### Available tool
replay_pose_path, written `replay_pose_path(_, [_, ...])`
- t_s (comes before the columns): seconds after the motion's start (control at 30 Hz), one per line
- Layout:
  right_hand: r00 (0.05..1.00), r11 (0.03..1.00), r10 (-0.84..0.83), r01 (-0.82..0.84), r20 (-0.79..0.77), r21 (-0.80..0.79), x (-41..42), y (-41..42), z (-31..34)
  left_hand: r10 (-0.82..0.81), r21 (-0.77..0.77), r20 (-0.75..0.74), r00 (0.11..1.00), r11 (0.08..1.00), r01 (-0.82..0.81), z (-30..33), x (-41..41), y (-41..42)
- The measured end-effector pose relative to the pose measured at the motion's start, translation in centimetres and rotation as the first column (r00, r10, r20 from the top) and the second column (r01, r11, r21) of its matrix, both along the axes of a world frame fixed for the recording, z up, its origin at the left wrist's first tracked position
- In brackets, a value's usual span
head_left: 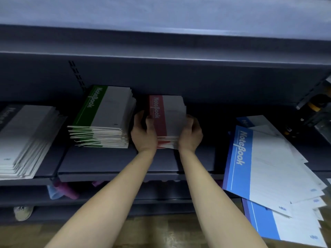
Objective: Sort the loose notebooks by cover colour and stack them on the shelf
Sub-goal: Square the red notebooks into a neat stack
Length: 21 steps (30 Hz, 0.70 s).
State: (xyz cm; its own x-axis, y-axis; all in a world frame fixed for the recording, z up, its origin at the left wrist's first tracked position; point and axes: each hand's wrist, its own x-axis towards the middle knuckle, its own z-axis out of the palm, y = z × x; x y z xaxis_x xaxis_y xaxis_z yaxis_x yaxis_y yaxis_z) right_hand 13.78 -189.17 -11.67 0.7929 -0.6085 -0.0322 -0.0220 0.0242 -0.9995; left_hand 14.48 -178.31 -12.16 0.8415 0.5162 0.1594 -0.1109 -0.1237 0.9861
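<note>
Head view. The red notebook stack (167, 120), flat rectangular paper covers with a red band and white panel, sits on the dark matte shelf (114, 163). The left hand (143, 135) grips its left edge, thumb curled onto the top cover; the right hand (190, 136) grips its right edge, fingers curled around it. Left of the left fingers: the green notebook stack (105, 117), edges fanned. Right of the right fingers: blue notebooks (265, 167), loosely splayed.

One head-worn, wide-angle view looks forward and down, close to a dark shelf (118, 165) spanning the frame's middle. Both forearms enter from the bottom edge; floor (161, 230) shows along the bottom.
</note>
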Motion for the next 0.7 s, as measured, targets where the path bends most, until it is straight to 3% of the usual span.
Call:
replay_pose_path(0.13, [0.989,0.987,0.147,-0.145,-0.021,0.065,-1.1,-0.7,0.4,-0.075,-0.188,-0.016,0.997,0.980,0.071,0.5,-0.7,0.7])
replay_pose_path(0.23, [0.974,0.975,0.224,-0.224,-0.024,-0.007,-1.5,-0.7,0.8,-0.190,-0.285,-0.032,0.981,0.943,0.173,0.6,-1.4,0.8])
replay_pose_path(0.33, [0.975,0.974,0.222,-0.223,-0.019,-0.047,-1.2,-0.6,0.1,-0.207,-0.254,-0.048,0.977,0.949,0.188,0.4,-1.5,0.6])
replay_pose_path(0.5, [0.990,0.990,0.139,-0.140,-0.011,-0.025,-0.9,-0.1,0.1,-0.049,-0.010,-0.037,0.998,0.999,0.049,0.6,-1.0,-0.7])
replay_pose_path(0.6, [1.000,0.990,0.012,-0.011,-0.004,0.139,-1.3,-0.3,1.4,-0.039,-0.105,-0.102,0.994,0.994,0.028,0.7,-0.9,-0.5])
replay_pose_path(0.7, [0.996,0.992,0.090,-0.090,0.004,0.087,-1.4,-0.4,1.3,-0.105,-0.089,-0.127,0.986,0.992,0.095,0.6,-1.1,-0.1])
